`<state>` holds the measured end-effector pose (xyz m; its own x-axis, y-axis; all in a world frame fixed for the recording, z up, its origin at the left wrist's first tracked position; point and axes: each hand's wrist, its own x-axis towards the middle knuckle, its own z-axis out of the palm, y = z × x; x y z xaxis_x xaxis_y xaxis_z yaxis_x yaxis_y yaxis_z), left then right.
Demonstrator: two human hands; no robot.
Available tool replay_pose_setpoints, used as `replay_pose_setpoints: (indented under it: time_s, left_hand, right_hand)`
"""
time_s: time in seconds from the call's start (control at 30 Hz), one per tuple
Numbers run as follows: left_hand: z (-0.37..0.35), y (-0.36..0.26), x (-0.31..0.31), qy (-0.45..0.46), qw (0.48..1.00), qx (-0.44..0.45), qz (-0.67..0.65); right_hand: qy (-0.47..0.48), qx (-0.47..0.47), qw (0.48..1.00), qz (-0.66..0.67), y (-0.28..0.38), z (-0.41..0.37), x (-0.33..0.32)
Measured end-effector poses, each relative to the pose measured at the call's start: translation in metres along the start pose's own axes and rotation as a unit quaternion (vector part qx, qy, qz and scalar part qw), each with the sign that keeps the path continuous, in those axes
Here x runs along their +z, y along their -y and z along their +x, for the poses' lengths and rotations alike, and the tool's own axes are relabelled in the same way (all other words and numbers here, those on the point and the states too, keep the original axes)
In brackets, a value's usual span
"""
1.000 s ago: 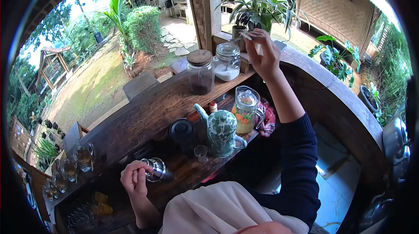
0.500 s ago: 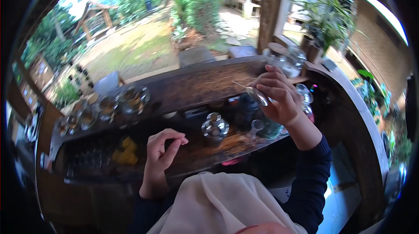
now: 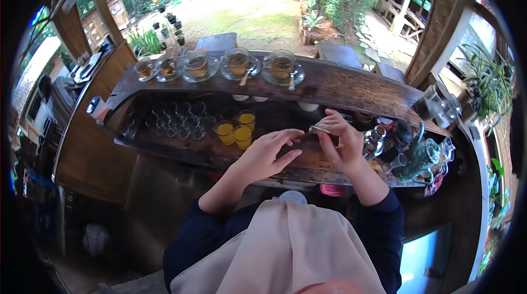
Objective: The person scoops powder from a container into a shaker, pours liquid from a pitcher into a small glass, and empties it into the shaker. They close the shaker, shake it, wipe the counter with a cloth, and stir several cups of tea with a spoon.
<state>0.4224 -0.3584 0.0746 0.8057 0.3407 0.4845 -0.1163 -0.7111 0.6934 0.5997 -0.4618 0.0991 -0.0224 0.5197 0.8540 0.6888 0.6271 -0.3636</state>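
My right hand (image 3: 345,139) pinches a small metal spoon (image 3: 320,129), now seen nearly edge-on, above the lower wooden shelf of the counter. My left hand (image 3: 264,155) is close to the left, its fingers loosely stretched and its thumb apart, with nothing in it. Left of my hands stand three glasses of yellow drink (image 3: 242,136). Along the raised ledge, several glass cups of brown drink (image 3: 282,66) sit on glass saucers. Teaspoons (image 3: 292,81) rest on the two rightmost saucers.
Clear glasses (image 3: 178,121) crowd the shelf's left end. To the right are a green pitcher-like vessel (image 3: 420,159), a dark container (image 3: 402,132) and a shiny metal pot (image 3: 375,140). Glass jars (image 3: 439,108) occupy the ledge's right end. At far left is another person (image 3: 57,99).
My view has swung left, bringing the cups and yellow glasses nearer the middle. My right hand has brought the spoon down from near the jars, close to my left hand.
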Motion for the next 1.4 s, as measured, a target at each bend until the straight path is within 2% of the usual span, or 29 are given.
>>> replay_pose_setpoints:
  time_s: [0.03, 0.1, 0.2, 0.3, 0.37, 0.43, 0.5, 0.63, 0.77, 0.83, 1.1, 1.3, 1.4]
  left_hand:
    - [-0.006, 0.007, -0.005, 0.036, 0.999, -0.006, -0.024]
    - [-0.020, 0.016, -0.010, 0.032, 0.999, -0.017, -0.028]
    - [-0.035, 0.018, -0.012, 0.041, 0.993, -0.052, -0.103]
    - [-0.046, 0.021, -0.007, 0.030, 0.992, -0.021, -0.117]
    - [-0.050, 0.015, -0.005, 0.015, 0.991, -0.017, -0.133]
    - [-0.053, 0.010, 0.000, -0.004, 0.988, -0.013, -0.152]
    - [-0.052, 0.007, 0.008, -0.008, 0.990, -0.007, -0.137]
    - [-0.052, -0.010, 0.026, 0.010, 0.987, -0.015, -0.162]
    - [-0.056, -0.020, 0.046, 0.016, 0.991, 0.030, -0.133]
    - [-0.064, -0.026, 0.054, 0.030, 0.989, 0.016, -0.147]
    - [-0.095, -0.039, 0.054, 0.070, 0.991, -0.013, -0.110]
    - [-0.108, -0.057, 0.050, 0.098, 0.988, -0.067, -0.101]
    - [-0.114, -0.054, 0.055, 0.125, 0.982, -0.069, -0.126]
  right_hand:
    - [0.003, -0.004, 1.000, 0.006, -0.001, -0.002, 0.012]
    - [-0.015, 0.052, 0.997, 0.062, 0.001, -0.007, 0.033]
    - [-0.028, 0.078, 0.992, 0.091, 0.007, -0.012, 0.053]
    - [-0.037, 0.103, 0.989, 0.096, 0.016, -0.021, 0.062]
    - [0.027, 0.286, 0.940, 0.184, 0.031, -0.024, 0.060]
    - [0.032, 0.286, 0.930, 0.229, 0.030, -0.037, 0.062]
    - [0.028, 0.213, 0.960, 0.181, 0.031, -0.043, 0.057]
    - [0.040, 0.220, 0.962, 0.157, 0.043, -0.056, 0.035]
    - [0.049, 0.205, 0.966, 0.154, 0.062, -0.069, 0.014]
    - [0.060, 0.237, 0.952, 0.182, 0.070, -0.080, 0.011]
    - [0.074, 0.261, 0.945, 0.183, 0.089, -0.108, 0.017]
    - [0.068, 0.272, 0.946, 0.165, 0.106, -0.119, 0.021]
    - [0.059, 0.325, 0.927, 0.177, 0.115, -0.124, 0.019]
